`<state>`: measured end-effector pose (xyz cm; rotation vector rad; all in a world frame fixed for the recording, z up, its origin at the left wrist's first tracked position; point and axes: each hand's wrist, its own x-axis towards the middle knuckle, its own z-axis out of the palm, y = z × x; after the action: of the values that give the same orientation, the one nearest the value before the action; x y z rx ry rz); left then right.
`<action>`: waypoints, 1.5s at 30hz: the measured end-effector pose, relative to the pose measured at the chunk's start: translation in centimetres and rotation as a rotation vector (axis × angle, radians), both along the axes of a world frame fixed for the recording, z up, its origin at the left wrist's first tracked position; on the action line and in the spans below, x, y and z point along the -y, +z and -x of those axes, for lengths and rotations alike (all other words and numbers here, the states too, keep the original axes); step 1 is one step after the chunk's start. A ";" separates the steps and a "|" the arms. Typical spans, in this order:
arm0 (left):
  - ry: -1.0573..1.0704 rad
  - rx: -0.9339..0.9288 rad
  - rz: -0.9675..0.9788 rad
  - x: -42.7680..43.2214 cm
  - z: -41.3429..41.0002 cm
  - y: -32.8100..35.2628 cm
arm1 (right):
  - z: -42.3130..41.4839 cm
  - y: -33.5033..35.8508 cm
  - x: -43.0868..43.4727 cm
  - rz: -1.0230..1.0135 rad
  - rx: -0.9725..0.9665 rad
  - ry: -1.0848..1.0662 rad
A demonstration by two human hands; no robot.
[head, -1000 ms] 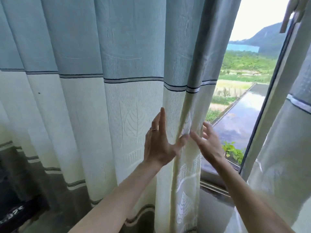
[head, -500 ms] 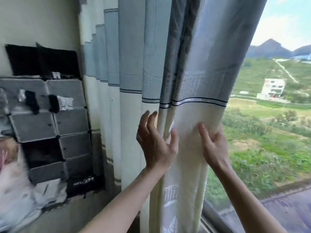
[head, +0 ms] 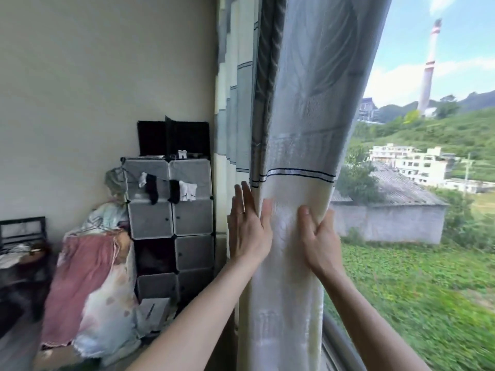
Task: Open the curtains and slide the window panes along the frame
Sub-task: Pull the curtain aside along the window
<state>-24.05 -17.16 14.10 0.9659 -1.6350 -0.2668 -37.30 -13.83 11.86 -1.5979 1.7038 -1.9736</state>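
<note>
Curtain fabric, a pale blue upper band over a cream lower part with thin dark stripes at the join (head: 292,183), hangs bunched into a thick vertical column in the middle of the view. Both hands hold it just below the striped join. The left hand (head: 247,231) lies flat against the column's left side, fingers (head: 242,199) stretched straight upward and close together, thumb pressed on the front of the cloth; a ring shows on one finger. It pushes on the fabric but is not closed around it. The right hand (head: 320,236) has the column's right edge pinched, thumb on the front and the other fingers curled behind the fold, so they are mostly hidden.

Right of the curtain, the uncovered window glass (head: 417,210) shows grass, a grey-roofed building, white houses and a tall red-and-white chimney. Left of the curtain, against the beige wall (head: 107,76), stands a grey modular cube cabinet (head: 171,218) with socks (head: 171,190) hung on its front, and a pile of pink and floral bedding (head: 91,285) beside it.
</note>
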 end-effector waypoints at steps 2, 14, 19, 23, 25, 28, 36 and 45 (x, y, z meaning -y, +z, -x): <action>0.010 0.014 -0.013 3.0 -0.4 0.6 | -0.3 0.8 3.0 -0.010 -0.014 0.036; -0.096 0.070 -0.062 23.0 -2.0 1.1 | -0.8 2.3 22.5 -0.066 -0.035 0.059; -0.076 0.078 -0.075 31.6 -2.6 1.2 | -1.4 2.6 30.9 -0.101 -0.058 0.074; -0.067 0.081 -0.087 38.1 -2.5 1.4 | -1.3 2.6 38.1 -0.106 -0.037 0.094; -0.062 0.083 -0.105 40.9 -2.6 1.5 | -1.3 2.7 41.1 -0.094 -0.032 0.104; -0.033 0.065 -0.110 46.0 -2.4 2.0 | -1.1 2.7 47.0 -0.060 -0.042 0.119; 0.043 0.073 -0.205 59.1 -2.3 2.1 | -0.9 2.2 61.4 -0.098 -0.032 0.139; 0.353 0.278 -0.056 75.8 -3.5 1.9 | -2.0 2.2 78.2 -0.083 -0.035 0.144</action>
<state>-20.57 -92.93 16.00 1.3601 -1.6745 0.0656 -35.26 -92.08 14.06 -1.6845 1.6102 -1.7960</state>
